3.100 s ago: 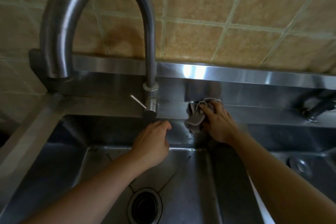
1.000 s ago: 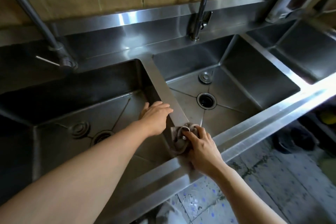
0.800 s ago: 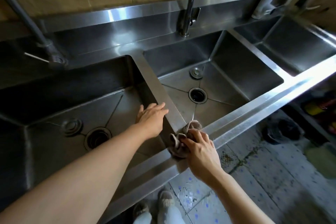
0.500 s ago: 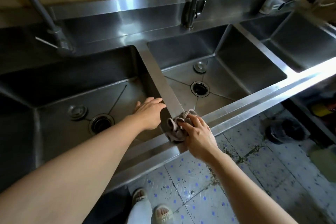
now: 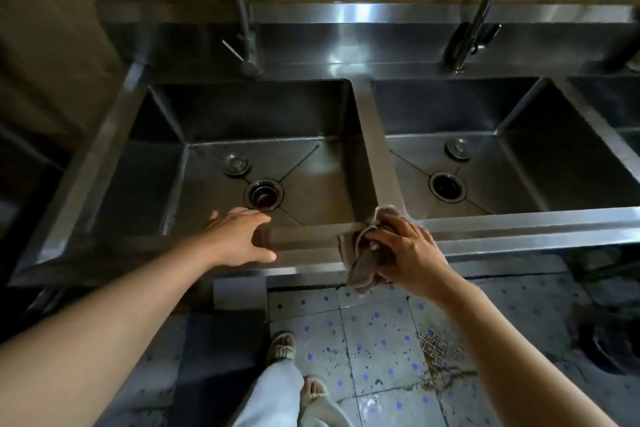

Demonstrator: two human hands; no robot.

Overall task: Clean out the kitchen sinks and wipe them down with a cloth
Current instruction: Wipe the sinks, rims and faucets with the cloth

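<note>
Two steel sink basins lie side by side below me: the left basin [image 5: 214, 163] and the right basin [image 5: 519, 163], split by a flat divider [image 5: 375, 149]. My right hand [image 5: 405, 250] grips a crumpled grey-brown cloth [image 5: 360, 263] where the divider meets the front rim [image 5: 304, 236]; part of the cloth hangs over the rim's outer face. My left hand [image 5: 239, 236] rests on the front rim of the left basin, fingers spread, holding nothing. Each basin has an open round drain [image 5: 264, 194] and a loose stopper [image 5: 237, 165] on its floor.
A tall faucet [image 5: 242, 17] stands behind the left basin, another faucet [image 5: 474, 24] behind the right one. A third basin [image 5: 620, 107] begins at the far right. Below the rim are a tiled floor [image 5: 374, 333] and my sandalled feet [image 5: 284, 347].
My right hand has slid the cloth down the divider from the back ledge to the front rim. My left hand has moved from the divider onto the left basin's front rim.
</note>
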